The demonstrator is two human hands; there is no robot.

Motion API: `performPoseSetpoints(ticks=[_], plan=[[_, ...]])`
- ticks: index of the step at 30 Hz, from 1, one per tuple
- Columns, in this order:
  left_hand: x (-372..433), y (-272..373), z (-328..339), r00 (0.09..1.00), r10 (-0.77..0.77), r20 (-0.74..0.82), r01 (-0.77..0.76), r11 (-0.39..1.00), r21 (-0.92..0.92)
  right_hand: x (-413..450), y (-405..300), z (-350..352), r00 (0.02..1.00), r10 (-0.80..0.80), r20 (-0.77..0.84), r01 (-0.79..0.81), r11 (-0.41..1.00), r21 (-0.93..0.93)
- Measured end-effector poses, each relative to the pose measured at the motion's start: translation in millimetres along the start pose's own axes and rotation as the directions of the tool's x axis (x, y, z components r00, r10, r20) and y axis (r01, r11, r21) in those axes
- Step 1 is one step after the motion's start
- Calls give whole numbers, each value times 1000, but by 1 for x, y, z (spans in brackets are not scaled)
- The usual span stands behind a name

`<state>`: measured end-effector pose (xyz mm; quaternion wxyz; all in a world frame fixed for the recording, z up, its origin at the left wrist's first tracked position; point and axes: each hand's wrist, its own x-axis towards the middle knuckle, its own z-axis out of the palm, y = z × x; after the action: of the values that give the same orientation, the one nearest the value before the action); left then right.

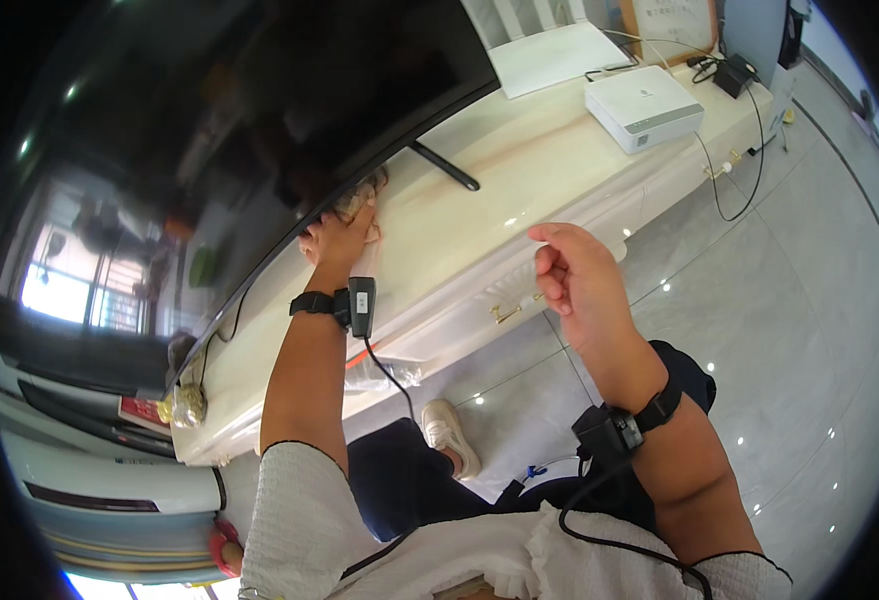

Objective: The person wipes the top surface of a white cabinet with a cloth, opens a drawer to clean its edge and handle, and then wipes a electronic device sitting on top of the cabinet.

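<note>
My left hand [340,238] reaches onto the pale stone top of a TV cabinet [439,217], at the lower edge of a television [259,150]. Its fingers rest on a patterned, pinkish item [353,201], perhaps a cloth or figurine; the screen's edge hides part of it, and whether I grip it is unclear. My right hand [578,281] hovers over the cabinet's front edge, index finger extended and the others loosely curled, with nothing in it. A black television foot [445,165] stands on the top between the two hands.
A white box-shaped device [643,109] and a white router [552,56] with cables sit at the cabinet's right end, near a black power adapter [736,75]. Brass handles [505,314] stick out from the drawers. A jar-like item [188,405] stands at the left end.
</note>
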<state>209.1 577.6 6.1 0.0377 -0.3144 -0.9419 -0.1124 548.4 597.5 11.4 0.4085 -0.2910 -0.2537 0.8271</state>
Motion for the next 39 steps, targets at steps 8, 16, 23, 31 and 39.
performPoseSetpoints(ticks=[8,16,23,31,39], plan=[[14,45,11,1000,20,17,-20,999,30,3,-10,5,999,15,49,-16,1000,10],[-13,12,10,947,271,-172,-277,961,-13,-1,-19,-4,996,2,86,-6,999,49],[-84,1,-6,816,542,-199,-554,833,-5,-1,-25,-15,997,-24,71,19,998,60],[-160,62,-20,659,710,-248,-738,674,-32,-3,-25,-26,991,-134,-33,136,985,104],[-189,161,-21,633,769,-89,-774,629,-70,6,-22,-37,982,-142,-124,154,984,93]])
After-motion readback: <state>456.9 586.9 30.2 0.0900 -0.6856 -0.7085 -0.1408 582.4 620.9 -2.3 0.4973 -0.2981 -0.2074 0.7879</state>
